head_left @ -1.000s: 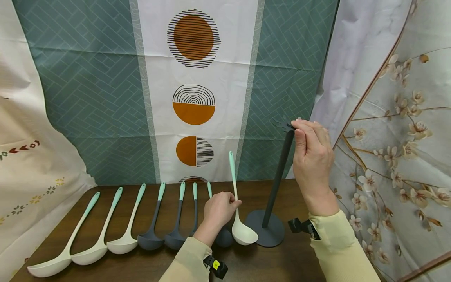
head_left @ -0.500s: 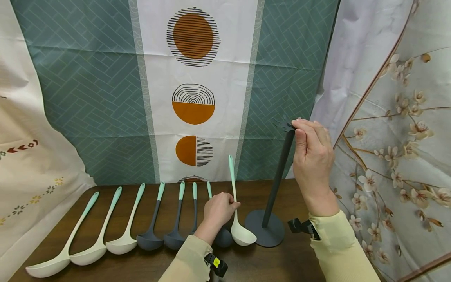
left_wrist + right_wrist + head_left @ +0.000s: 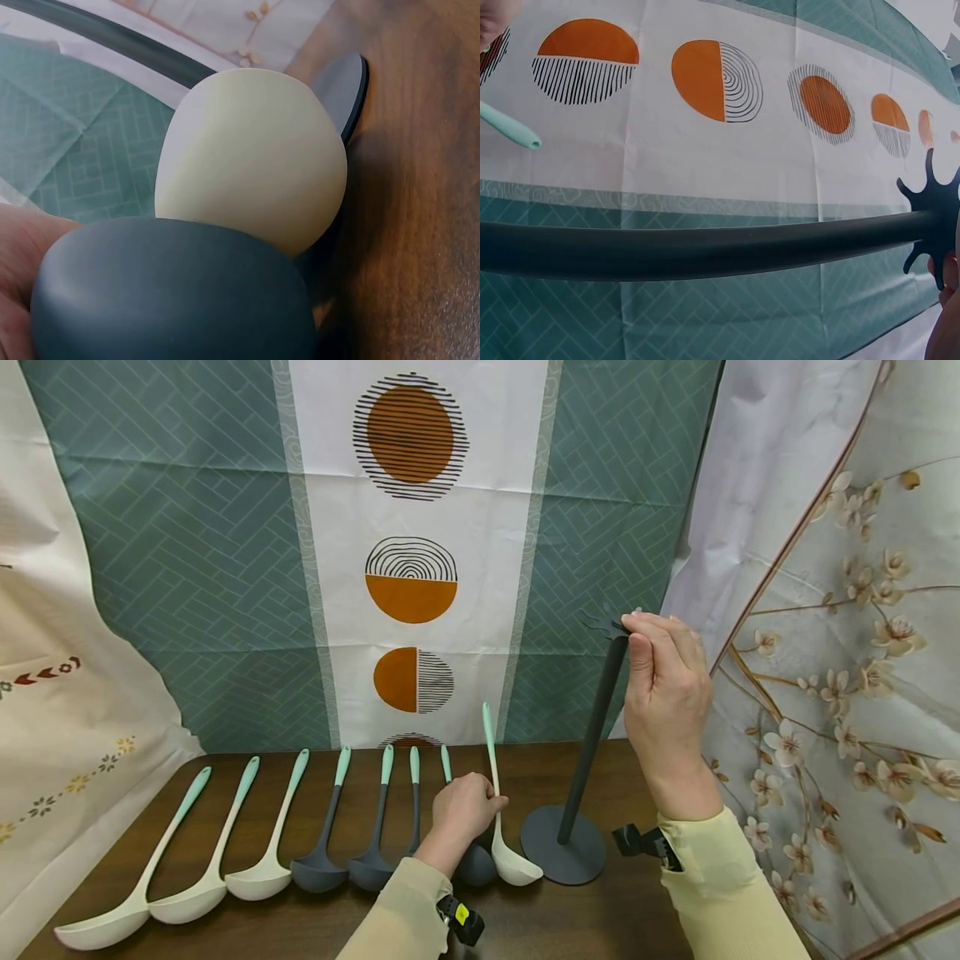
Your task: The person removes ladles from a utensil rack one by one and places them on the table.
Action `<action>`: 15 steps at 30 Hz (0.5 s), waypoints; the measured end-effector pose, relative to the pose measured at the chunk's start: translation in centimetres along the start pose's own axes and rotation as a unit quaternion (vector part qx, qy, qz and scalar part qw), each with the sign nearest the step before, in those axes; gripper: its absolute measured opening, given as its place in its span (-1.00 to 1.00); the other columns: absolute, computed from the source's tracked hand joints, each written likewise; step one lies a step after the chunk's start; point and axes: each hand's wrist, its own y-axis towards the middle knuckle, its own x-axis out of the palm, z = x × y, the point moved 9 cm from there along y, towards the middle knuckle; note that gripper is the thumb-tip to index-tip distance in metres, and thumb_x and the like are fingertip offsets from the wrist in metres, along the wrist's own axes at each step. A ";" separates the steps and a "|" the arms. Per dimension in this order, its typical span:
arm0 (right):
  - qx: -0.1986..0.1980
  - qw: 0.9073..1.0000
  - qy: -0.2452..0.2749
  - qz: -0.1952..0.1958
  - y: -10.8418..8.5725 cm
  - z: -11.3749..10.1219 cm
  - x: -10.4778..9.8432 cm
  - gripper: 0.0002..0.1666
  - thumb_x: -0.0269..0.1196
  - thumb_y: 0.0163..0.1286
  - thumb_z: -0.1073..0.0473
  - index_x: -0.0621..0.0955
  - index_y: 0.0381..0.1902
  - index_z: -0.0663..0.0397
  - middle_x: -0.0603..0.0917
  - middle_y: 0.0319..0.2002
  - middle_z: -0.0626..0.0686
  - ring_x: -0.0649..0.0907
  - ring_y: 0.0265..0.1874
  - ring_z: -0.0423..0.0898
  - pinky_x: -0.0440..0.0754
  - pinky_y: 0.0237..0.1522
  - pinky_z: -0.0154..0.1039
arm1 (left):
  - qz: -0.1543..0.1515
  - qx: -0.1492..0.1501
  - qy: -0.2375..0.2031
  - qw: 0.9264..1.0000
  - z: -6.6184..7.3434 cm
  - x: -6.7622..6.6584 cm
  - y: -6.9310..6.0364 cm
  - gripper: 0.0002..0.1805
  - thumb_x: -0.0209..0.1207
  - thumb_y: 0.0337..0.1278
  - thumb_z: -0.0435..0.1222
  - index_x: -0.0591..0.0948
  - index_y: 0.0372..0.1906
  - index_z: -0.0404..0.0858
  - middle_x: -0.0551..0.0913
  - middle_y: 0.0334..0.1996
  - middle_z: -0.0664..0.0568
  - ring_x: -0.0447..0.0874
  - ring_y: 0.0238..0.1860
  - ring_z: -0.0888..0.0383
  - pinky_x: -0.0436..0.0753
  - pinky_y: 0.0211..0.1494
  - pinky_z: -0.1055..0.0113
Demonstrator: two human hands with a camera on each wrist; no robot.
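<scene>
Near the middle of the head view, my left hand (image 3: 461,810) pinches a cream ladle (image 3: 517,867) by its shaft, the mint handle leaning up and back. Its bowl (image 3: 251,157) shows from below in the left wrist view, partly behind a dark ladle bowl (image 3: 172,292). Just right of it stands a dark grey utensil stand (image 3: 592,739) with a round base and a hooked top (image 3: 930,206). My right hand (image 3: 667,693) is at that top, fingertips and thumb holding one hook. The hand hides part of the hooks.
A row of ladles lies on the brown table (image 3: 622,910), left of my left hand. Cream ones (image 3: 191,897) lie at the far left, dark grey ones (image 3: 320,870) nearer the middle. A patterned cloth (image 3: 412,568) hangs behind the table.
My left hand has lowered slightly with the cream ladle. The handle end has come down and a little left, and the bowl has shifted left. My right hand has stayed on the stand.
</scene>
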 end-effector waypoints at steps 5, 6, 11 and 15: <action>0.000 1.000 0.001 0.001 0.1 -0.1 -0.1 -0.37 0.06 0.78 -0.21 0.80 0.16 0.17 0.78 0.16 0.18 0.69 0.22 0.25 0.41 0.55 0.06 | -0.007 -0.005 0.012 1.000 -0.1 0.0 0.0 -0.49 0.49 0.41 -0.12 0.58 -0.70 -0.04 0.36 -0.76 0.21 0.29 -0.67 0.20 0.24 -0.55 0.27; -0.001 1.000 0.000 0.001 0.1 -0.1 -0.1 -0.37 0.05 0.78 -0.21 0.80 0.16 0.17 0.78 0.16 0.18 0.69 0.22 0.25 0.41 0.55 0.06 | -0.009 -0.007 0.015 1.000 -0.2 0.1 0.1 -0.50 0.49 0.40 -0.12 0.59 -0.69 -0.04 0.39 -0.75 0.20 0.31 -0.67 0.20 0.26 -0.55 0.27; 0.000 1.000 0.003 0.002 0.1 -0.1 -0.1 -0.37 0.06 0.77 -0.22 0.80 0.16 0.16 0.78 0.15 0.18 0.69 0.21 0.26 0.41 0.55 0.06 | -0.028 -0.019 0.037 0.999 -0.5 0.4 0.3 -0.55 0.50 0.39 -0.10 0.65 -0.64 -0.06 0.51 -0.71 0.15 0.42 -0.64 0.17 0.35 -0.54 0.24; -0.003 1.000 0.002 0.004 0.1 -0.1 -0.1 -0.37 0.06 0.78 -0.21 0.80 0.15 0.18 0.78 0.15 0.19 0.69 0.20 0.25 0.42 0.54 0.09 | -0.045 -0.027 0.061 0.997 -0.8 0.9 0.4 -0.59 0.50 0.40 -0.08 0.68 -0.59 -0.07 0.54 -0.68 0.13 0.47 -0.63 0.15 0.39 -0.53 0.23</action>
